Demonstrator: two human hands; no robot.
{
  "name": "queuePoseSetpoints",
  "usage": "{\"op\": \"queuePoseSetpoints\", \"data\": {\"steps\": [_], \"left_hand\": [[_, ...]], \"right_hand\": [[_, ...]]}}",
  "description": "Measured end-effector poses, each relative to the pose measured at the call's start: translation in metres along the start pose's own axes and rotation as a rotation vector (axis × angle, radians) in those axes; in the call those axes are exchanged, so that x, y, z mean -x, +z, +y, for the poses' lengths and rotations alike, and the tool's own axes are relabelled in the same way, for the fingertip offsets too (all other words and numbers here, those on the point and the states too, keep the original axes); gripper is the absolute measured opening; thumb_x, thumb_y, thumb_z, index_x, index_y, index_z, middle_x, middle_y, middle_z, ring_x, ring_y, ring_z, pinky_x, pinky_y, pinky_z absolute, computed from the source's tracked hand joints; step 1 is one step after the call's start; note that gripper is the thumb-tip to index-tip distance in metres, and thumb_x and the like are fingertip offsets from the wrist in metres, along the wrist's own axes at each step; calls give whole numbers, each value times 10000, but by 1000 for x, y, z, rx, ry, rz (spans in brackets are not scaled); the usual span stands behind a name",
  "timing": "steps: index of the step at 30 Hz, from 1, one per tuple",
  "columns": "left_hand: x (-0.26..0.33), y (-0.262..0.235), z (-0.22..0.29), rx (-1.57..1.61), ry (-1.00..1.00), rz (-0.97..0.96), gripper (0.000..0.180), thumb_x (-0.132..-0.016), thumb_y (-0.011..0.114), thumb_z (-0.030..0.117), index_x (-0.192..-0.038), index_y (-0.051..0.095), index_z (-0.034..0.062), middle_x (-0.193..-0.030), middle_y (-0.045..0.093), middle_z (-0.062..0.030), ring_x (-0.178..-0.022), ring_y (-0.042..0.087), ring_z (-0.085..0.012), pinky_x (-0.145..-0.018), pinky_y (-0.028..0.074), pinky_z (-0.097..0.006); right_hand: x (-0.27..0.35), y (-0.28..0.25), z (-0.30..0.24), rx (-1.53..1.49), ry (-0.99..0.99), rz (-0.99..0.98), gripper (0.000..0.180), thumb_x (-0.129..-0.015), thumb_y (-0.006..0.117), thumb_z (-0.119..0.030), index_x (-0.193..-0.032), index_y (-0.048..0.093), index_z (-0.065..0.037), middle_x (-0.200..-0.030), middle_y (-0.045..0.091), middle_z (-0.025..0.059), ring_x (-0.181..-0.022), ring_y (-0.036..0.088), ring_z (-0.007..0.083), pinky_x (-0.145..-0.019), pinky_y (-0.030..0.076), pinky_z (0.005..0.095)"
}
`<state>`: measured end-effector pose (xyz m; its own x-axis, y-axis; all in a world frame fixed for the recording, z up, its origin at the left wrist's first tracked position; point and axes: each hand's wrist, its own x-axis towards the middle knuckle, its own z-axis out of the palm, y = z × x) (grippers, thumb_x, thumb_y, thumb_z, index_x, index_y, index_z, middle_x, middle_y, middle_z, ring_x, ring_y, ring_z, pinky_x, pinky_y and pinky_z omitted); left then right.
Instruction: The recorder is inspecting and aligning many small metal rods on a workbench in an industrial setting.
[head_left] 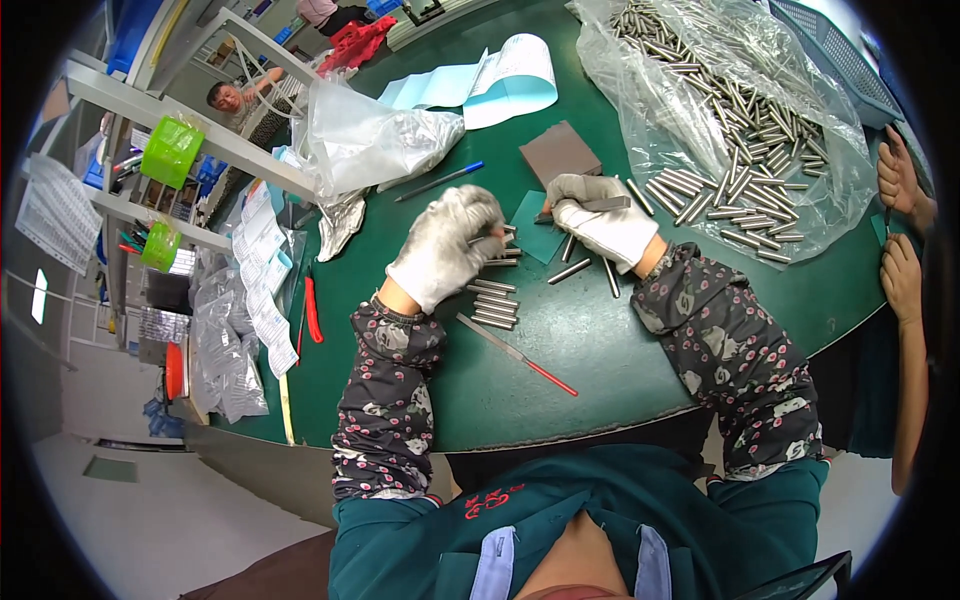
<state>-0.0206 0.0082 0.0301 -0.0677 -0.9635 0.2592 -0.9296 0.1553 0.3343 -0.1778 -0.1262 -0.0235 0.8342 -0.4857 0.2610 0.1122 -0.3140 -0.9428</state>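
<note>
- The left hand (447, 245), in a pale work glove, is curled shut around a short metal rod (497, 238) above a small row of finished rods (494, 304) on the green worktop (600, 340).
- The right hand (603, 222) (gloved too) is clamped on a flat grey file (600, 204), pressed near a brown abrasive block (558, 152).
- A red-handled file (515, 353) lies loose nearer the body.
- A clear plastic sheet (840, 190) heaped with more rods lies to the right, well apart.
</note>
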Motion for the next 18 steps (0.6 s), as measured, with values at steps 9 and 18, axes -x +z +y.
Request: {"op": "queuePoseSetpoints", "data": {"steps": [9,18], "left_hand": [[-3,21,-9,-74,-143,-38,140,-703,621,126,-836,586,100,-751,590,-74,-762,549,-259,-673,422,-377],[-3,29,-15,-80,-101,65,128,-651,651,114,-773,614,118,-764,582,-32,-782,536,-245,-675,427,-360]], "right_hand": [[2,0,3,-50,-4,-5,99,-790,458,-28,-801,557,-24,-703,568,27,-681,535,76,-618,436,207],[3,0,-5,-83,26,-8,118,-797,471,-49,-823,583,-23,-735,586,26,-689,543,84,-647,447,212]]}}
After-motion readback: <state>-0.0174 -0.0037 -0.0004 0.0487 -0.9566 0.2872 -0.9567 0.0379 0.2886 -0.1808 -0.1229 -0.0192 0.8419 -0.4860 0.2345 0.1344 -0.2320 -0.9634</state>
